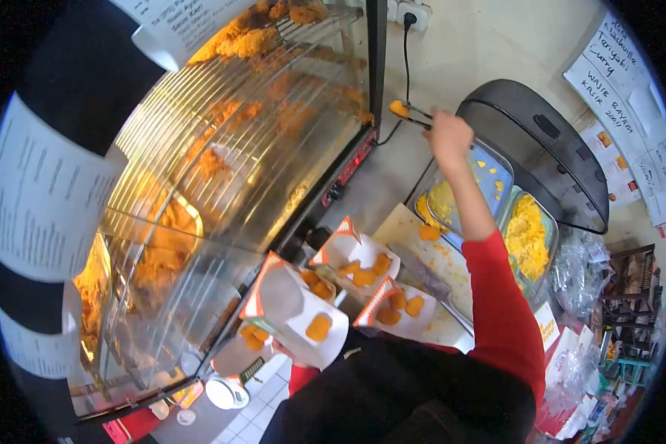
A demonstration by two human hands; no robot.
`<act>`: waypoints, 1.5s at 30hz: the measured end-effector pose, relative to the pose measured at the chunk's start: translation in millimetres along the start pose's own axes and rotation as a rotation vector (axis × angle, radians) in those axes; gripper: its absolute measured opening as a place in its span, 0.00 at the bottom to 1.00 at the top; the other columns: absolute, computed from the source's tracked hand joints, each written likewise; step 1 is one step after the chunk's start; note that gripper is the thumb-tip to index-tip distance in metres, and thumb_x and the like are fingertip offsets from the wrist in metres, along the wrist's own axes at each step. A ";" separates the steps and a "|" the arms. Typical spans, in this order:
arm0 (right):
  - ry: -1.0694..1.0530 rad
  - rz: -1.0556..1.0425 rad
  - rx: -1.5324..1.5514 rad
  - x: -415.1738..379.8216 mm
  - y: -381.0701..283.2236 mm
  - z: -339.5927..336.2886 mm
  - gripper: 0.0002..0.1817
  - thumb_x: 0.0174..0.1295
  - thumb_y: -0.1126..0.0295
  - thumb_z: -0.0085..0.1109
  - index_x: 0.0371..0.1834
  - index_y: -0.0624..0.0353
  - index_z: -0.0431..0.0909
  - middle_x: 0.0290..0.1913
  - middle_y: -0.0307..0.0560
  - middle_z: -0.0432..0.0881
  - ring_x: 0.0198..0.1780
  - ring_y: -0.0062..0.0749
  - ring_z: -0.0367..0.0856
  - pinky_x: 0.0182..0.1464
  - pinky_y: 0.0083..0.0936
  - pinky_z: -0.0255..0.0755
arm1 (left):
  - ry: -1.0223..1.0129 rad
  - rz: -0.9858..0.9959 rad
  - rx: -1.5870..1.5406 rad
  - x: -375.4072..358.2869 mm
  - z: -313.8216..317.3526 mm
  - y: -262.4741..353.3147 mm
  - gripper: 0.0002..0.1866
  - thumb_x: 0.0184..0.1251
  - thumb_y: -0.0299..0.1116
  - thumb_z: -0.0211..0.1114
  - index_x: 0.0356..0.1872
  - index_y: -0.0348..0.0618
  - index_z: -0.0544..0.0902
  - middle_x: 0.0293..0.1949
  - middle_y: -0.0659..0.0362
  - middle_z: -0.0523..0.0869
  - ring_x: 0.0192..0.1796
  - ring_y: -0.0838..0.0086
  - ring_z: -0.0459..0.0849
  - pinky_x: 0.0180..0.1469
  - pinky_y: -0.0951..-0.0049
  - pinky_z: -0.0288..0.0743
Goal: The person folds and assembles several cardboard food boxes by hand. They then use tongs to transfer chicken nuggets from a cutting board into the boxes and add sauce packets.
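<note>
My right hand, closed, grips a pair of tongs near the wall. A golden nugget is held in the tongs' tip. Low in the view, my left hand is mostly hidden behind a white and orange paper food box that it holds tilted; a nugget lies inside. Beside it stand more paper boxes with several nuggets in them. Under my right forearm is a tray with a bluish bottom and small yellow bits.
A lit glass display case with fried food fills the left side. A knife with a broad blade lies on a cutting board. A container of chopped yellow food sits by a raised dark lid. Plastic bags lie at right.
</note>
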State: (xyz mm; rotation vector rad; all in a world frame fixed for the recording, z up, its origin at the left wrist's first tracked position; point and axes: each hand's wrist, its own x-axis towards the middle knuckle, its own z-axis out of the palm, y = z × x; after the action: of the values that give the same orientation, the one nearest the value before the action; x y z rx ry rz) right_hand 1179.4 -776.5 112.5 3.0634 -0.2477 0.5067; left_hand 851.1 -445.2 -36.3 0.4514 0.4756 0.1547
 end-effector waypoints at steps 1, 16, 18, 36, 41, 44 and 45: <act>-0.003 0.016 0.092 -22.9 8.5 -34.8 0.21 0.45 0.60 0.70 0.41 0.55 0.78 0.40 0.45 0.83 0.41 0.42 0.83 0.39 0.37 0.75 | -0.034 -0.010 -0.012 0.9 1.7 -1.2 0.46 0.54 0.67 0.52 0.69 0.49 0.57 0.68 0.53 0.62 0.68 0.53 0.60 0.68 0.48 0.56; -0.311 -0.374 0.578 -196.4 75.4 -149.1 0.32 0.28 0.57 0.77 0.42 0.53 0.78 0.40 0.42 0.82 0.43 0.41 0.81 0.42 0.32 0.72 | -0.426 -0.277 -0.394 -35.6 41.5 -43.8 0.42 0.56 0.64 0.50 0.69 0.51 0.59 0.68 0.54 0.62 0.68 0.52 0.61 0.68 0.49 0.55; -0.352 -0.359 0.211 -186.4 94.0 -119.4 0.30 0.29 0.59 0.77 0.41 0.53 0.78 0.38 0.42 0.81 0.41 0.37 0.81 0.40 0.33 0.71 | -0.409 -0.234 -0.353 -39.0 38.3 -41.3 0.43 0.56 0.66 0.50 0.69 0.52 0.58 0.68 0.54 0.62 0.68 0.52 0.62 0.68 0.49 0.56; -0.022 -0.481 -0.021 -214.3 97.9 -14.3 0.15 0.50 0.63 0.63 0.41 0.53 0.75 0.35 0.44 0.79 0.39 0.38 0.80 0.36 0.33 0.72 | -0.145 0.231 -0.080 -77.0 19.7 0.7 0.43 0.57 0.69 0.48 0.69 0.54 0.57 0.69 0.56 0.61 0.68 0.55 0.62 0.68 0.50 0.57; -0.073 -0.283 0.443 -229.7 72.6 -118.4 0.19 0.46 0.57 0.70 0.38 0.54 0.79 0.34 0.45 0.82 0.35 0.39 0.82 0.34 0.34 0.74 | -0.127 0.226 -0.068 -74.4 7.6 -4.8 0.43 0.58 0.68 0.47 0.69 0.53 0.58 0.68 0.55 0.62 0.68 0.55 0.63 0.68 0.51 0.59; 0.037 -0.431 0.727 -255.2 48.5 -164.0 0.20 0.44 0.56 0.71 0.38 0.53 0.80 0.33 0.42 0.82 0.34 0.39 0.82 0.32 0.32 0.74 | -0.121 0.129 -0.146 -87.5 17.9 -15.3 0.40 0.61 0.66 0.46 0.68 0.50 0.60 0.66 0.55 0.65 0.67 0.56 0.64 0.68 0.55 0.59; 0.084 -0.493 0.811 -266.9 39.7 -170.9 0.20 0.43 0.56 0.72 0.38 0.52 0.81 0.33 0.41 0.82 0.34 0.39 0.82 0.31 0.32 0.74 | -0.120 0.126 -0.145 -91.3 22.0 -18.2 0.40 0.61 0.66 0.46 0.68 0.50 0.60 0.65 0.55 0.66 0.66 0.57 0.65 0.67 0.55 0.60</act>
State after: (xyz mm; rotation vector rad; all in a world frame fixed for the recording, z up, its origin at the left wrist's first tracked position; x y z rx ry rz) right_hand 869.3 -766.1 188.3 3.6022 0.9162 0.8579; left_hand 781.9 -492.3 10.1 0.3461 0.3161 0.2801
